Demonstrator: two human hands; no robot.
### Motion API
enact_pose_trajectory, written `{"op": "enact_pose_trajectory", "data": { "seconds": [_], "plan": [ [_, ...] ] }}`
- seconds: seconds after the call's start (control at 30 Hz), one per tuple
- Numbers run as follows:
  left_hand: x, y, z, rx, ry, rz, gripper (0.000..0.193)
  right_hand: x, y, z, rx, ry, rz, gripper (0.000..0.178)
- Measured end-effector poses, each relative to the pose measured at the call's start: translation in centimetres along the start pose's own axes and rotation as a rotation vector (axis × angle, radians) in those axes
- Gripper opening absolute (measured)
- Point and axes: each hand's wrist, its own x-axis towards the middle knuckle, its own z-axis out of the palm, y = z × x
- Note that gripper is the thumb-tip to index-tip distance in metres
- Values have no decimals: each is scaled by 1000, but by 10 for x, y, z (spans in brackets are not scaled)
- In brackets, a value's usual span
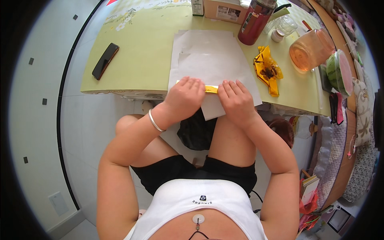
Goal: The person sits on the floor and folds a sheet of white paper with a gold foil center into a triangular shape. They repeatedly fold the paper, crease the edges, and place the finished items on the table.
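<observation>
Several sheets of white paper [214, 66] lie at the near edge of the table, and one corner hangs over it. Across them runs a narrow gold strip [211, 89], seen in the gap between my hands. My left hand [187, 98], below a wrist with a silver bangle [155, 121], is closed over the strip's left part with its fingers bent. My right hand [237, 99] bears on the strip's right end, fingers side by side. Both thumbs are hidden. Right of the paper lies a crumpled gold wrapper [268, 70] with dark marks.
A phone [105, 61] lies on the left of the yellow-green table [140, 60]. Toward the back right stand a cardboard box [226, 12], a red flask [256, 24], glass jars [286, 26], a pinkish container [311, 50] and a cut watermelon [339, 72].
</observation>
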Motion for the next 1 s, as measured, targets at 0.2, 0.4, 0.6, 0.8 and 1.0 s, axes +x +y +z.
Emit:
{"op": "enact_pose_trajectory", "data": {
  "seconds": [0.2, 0.4, 0.6, 0.8, 1.0],
  "plan": [
    [-45, -35, -10, 89, 56, 0, 27, -10, 12, 0, 62, 20, -23, 28],
    [-16, -15, -52, 98, 103, -200, 32, -11, 13, 3, 43, 25, -27, 27],
    [19, 22, -13, -105, 41, -170, 30, 12, -3, -12, 57, 51, 24, 24],
    [17, -18, -15, -621, 266, -245, 28, 6, 29, -34, 377, 106, 291, 45],
    [19, -70, 8, -1496, -199, -440, 31, -2, 54, -15, 487, 43, 122, 35]
  ]
}}
